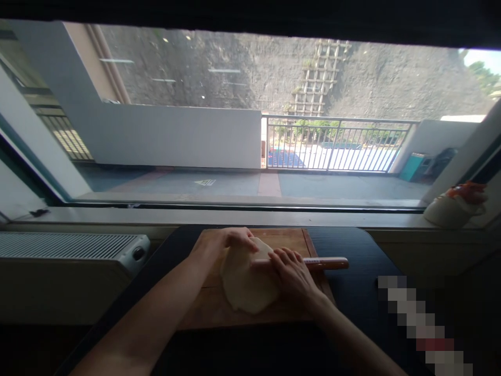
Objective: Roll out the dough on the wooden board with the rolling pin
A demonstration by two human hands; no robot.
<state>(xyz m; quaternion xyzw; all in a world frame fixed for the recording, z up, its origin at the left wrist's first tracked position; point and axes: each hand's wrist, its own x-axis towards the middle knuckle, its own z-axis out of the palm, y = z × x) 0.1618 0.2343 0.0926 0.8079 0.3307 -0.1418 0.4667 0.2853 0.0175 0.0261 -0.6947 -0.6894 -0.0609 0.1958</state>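
Ahead of the left hand (240,238) and right hand (291,270), a wide window (250,117) lets daylight into an otherwise dim room, its pale sill (274,217) running just past the dark table (344,243) beneath them. Well left of the hands stands a white radiator (74,245). Beyond the hands, outside the glass, lie a grey walkway (230,183), a low white wall (180,136), a metal railing (331,143) and a rough grey slope (235,68).

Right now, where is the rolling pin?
In the head view, the rolling pin lies under the right hand, its left end over the dough and its right end jutting past the right edge of the cutting board.
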